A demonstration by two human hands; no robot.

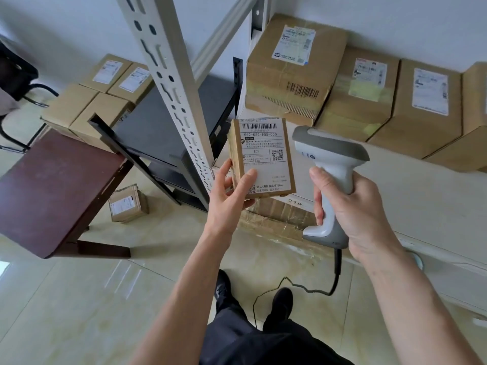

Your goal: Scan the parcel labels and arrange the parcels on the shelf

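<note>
My left hand [228, 196] holds a small brown parcel [263, 156] upright, its white label with barcode facing me. My right hand [353, 206] grips the handle of a grey and white barcode scanner [329, 159], whose head sits just right of the parcel at label height. The scanner's black cable [334, 280] hangs down to the floor. Behind the parcel, the white shelf [395, 180] carries a row of larger labelled cardboard boxes [292, 69] along the wall.
A perforated white shelf upright [168, 75] rises left of the parcel. A dark shelf [158, 127] with several boxes [105, 101] stands further left, beside a dark red table [52, 191]. One small parcel [128, 204] lies on the tiled floor. My shoes [279, 304] are below.
</note>
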